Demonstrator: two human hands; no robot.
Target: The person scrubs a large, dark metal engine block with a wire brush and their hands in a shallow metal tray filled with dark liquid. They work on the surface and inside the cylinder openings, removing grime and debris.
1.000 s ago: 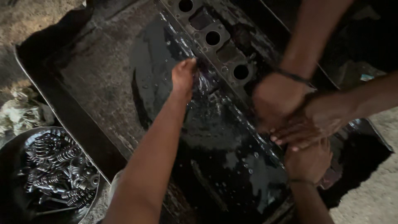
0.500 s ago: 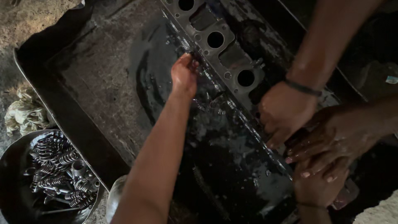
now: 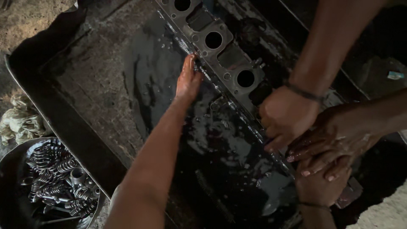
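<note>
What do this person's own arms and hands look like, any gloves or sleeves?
No gloves, and no sleeves in view: both forearms are bare. The left hand glistens with wet, oily liquid. The right hand looks wet too, and a thin dark band circles its wrist.

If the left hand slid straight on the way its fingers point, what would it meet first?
The left hand lies flat, fingers pointing up along the edge of the engine cylinder head. Straight on, it would likely run along that oily metal edge in the tray; depth is unclear.
</note>
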